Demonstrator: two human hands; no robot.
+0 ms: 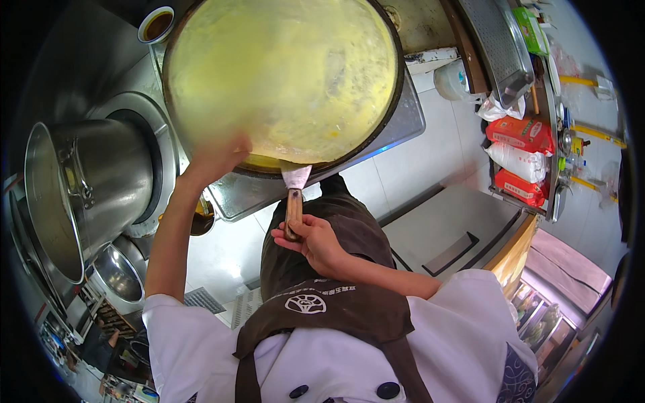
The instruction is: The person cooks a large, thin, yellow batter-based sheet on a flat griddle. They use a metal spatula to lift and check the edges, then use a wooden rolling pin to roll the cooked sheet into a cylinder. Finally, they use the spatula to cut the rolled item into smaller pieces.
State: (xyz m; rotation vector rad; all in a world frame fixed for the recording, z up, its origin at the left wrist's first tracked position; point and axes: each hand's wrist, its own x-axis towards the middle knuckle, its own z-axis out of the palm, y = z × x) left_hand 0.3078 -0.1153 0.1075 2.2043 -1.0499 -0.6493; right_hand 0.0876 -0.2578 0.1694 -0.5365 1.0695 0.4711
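A thin yellow pancake covers nearly all of a large round pan with a dark rim. My right hand is closed around the wooden handle of a scraper. The scraper's flat metal blade reaches the pan's near edge, at the pancake's margin, and its tip is hidden there. At the near left edge of the pan is my left hand, its fingers against the pancake's rim. They are blurred, so I cannot tell whether they grip it. A hazy smear veils the pancake's left side.
On the left stands a tall steel pot, with a steel bowl near it. A small bowl of brown liquid sits at the pan's far left. Red and white bags fill a shelf on the right, above a grey cabinet.
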